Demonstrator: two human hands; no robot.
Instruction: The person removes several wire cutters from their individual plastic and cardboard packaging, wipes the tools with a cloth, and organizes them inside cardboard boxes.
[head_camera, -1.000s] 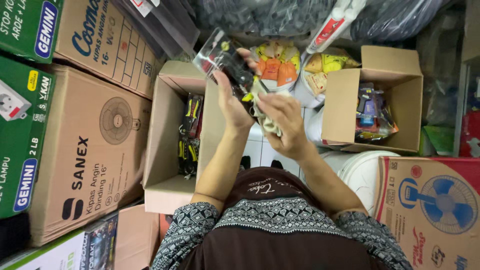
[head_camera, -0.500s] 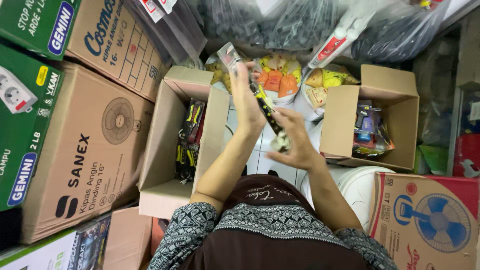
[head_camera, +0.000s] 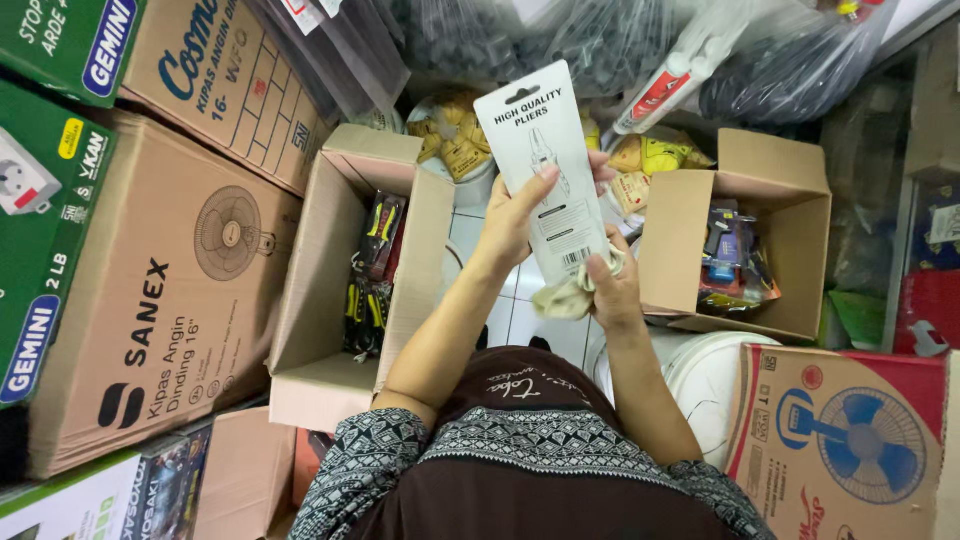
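Turned since a moment ago to show its white back: a carded pack of pliers (head_camera: 545, 165), raised upright between two open cartons. Gripped along its edge by the left hand (head_camera: 515, 215); pinched at the bottom corner by the right hand (head_camera: 610, 285), together with a pale cloth (head_camera: 565, 297). More packs in the left carton (head_camera: 345, 290); right carton (head_camera: 775, 175) just beside.

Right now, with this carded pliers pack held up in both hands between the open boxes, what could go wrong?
The pliers pack is pinched only along its edges by the left hand and right hand, so it might slip toward the tiled floor. The right hand also bunches a pale cloth, which may weaken its grip. The pack is held above the gap, not above either cardboard box.
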